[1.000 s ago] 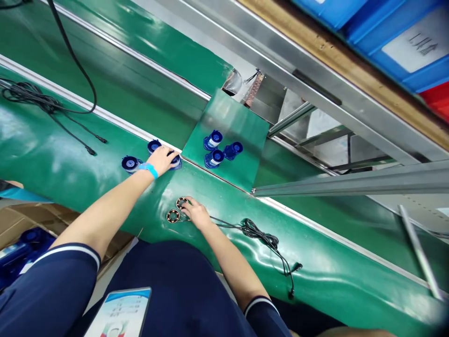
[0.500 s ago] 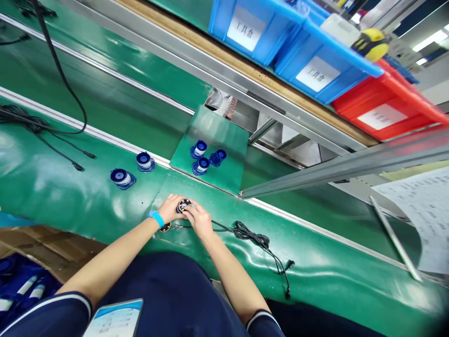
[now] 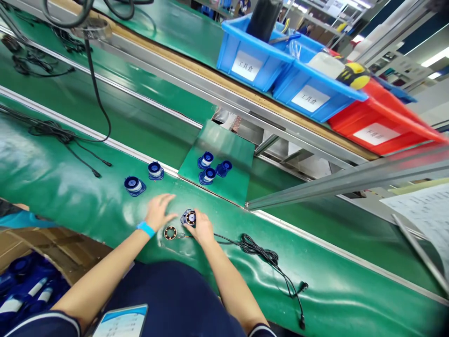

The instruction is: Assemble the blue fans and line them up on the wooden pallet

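My right hand (image 3: pixel 202 228) grips a small round blue part with a ring of copper coils (image 3: pixel 189 217) on the green bench mat (image 3: pixel 315 276). A second copper-coil ring (image 3: pixel 170 232) lies just left of it, joined to a black cable (image 3: pixel 261 252) that runs off to the right. My left hand (image 3: pixel 159 210), with a blue wristband, hovers over the mat with fingers spread, holding nothing. Two blue round parts (image 3: pixel 134 185) (image 3: pixel 155 170) stand to the left beyond it.
Three more blue parts (image 3: pixel 212 169) sit on a small green plate (image 3: pixel 238 187) bridging to the conveyor. Blue bins (image 3: pixel 252 58) and a red bin (image 3: pixel 382 126) stand on the far shelf. Black cables (image 3: pixel 52 128) lie at left. A carton (image 3: pixel 31 267) is below the bench.
My left hand came back from the blue parts at left, met the right hand at the coil part, then lifted away open. The view tilted upward.
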Available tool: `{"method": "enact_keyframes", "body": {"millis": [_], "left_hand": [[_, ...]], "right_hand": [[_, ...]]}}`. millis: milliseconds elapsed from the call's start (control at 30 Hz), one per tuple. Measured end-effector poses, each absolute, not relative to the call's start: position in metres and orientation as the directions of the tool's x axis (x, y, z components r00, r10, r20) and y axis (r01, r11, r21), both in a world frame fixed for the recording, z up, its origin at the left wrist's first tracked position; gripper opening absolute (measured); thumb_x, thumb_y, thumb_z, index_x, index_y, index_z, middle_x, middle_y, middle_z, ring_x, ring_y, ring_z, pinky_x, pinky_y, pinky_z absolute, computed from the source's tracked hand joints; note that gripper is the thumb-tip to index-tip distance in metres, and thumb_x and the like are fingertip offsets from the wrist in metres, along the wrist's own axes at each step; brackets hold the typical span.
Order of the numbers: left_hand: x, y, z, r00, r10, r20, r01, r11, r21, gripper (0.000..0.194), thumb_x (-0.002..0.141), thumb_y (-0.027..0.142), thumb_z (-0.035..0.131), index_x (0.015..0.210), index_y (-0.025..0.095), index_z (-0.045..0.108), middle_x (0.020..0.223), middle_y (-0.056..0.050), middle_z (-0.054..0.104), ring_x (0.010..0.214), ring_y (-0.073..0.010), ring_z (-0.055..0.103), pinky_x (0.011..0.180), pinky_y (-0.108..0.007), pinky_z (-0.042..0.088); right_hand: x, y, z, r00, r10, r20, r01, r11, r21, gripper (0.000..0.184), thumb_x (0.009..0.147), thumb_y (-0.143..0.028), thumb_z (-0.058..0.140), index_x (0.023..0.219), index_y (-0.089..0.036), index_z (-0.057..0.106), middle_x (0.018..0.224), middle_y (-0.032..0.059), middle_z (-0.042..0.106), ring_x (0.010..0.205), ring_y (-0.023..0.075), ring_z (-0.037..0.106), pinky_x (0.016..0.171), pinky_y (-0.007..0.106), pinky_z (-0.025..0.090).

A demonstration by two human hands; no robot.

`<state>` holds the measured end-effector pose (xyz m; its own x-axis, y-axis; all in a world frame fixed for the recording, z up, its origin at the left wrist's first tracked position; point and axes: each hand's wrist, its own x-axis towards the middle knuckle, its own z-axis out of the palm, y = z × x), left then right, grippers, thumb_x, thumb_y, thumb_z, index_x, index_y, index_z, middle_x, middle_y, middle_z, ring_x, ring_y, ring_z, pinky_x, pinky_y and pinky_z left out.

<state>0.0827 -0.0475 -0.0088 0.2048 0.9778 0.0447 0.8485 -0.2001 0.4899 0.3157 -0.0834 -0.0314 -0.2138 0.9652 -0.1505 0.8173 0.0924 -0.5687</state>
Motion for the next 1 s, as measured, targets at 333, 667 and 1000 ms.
{"method": "enact_keyframes", "body": {"millis": [333,667,1000], "left_hand": [[-0.067,0.017,-0.011,-0.053,0.998,-0.034,0.958,0.061,0.279,0.063,0.084,0.037,0.060,0.144,0.022,0.049,0.151,-0.016,0.039,0.140,-0.0358,0.042,0.114,-0.049,0.040],[-0.027,-0.047,-0.020,0.149,0.984,-0.099,0.891,-0.091,0.446,0.065,0.078,0.054,0.070,0.135,0.026,0.056,0.118,-0.010,0.059,0.112,-0.0286,0.059,0.105,-0.046,0.047],[0.036,-0.103,-0.031,0.178,0.983,-0.039,0.757,-0.112,0.644,0.062,0.072,0.044,0.079,0.125,0.024,0.056,0.120,-0.007,0.065,0.116,-0.0278,0.060,0.102,-0.043,0.050]], "right_hand": [[0.345,-0.073,-0.045,-0.087,0.996,-0.017,0.858,0.066,-0.509,0.065,0.086,-0.047,0.068,0.138,-0.012,0.053,0.123,0.0175,0.068,0.110,0.0286,0.067,0.096,0.041,0.053],[0.314,-0.074,-0.022,-0.323,0.945,0.060,0.826,0.312,-0.469,0.076,0.081,-0.045,0.076,0.144,-0.013,0.048,0.136,0.0194,0.059,0.128,0.0350,0.052,0.109,0.051,0.041],[0.276,-0.133,-0.019,-0.326,0.944,-0.056,0.629,0.172,-0.758,0.055,0.087,-0.041,0.073,0.135,-0.020,0.055,0.127,0.0094,0.068,0.114,0.0237,0.067,0.099,0.036,0.054]]}}
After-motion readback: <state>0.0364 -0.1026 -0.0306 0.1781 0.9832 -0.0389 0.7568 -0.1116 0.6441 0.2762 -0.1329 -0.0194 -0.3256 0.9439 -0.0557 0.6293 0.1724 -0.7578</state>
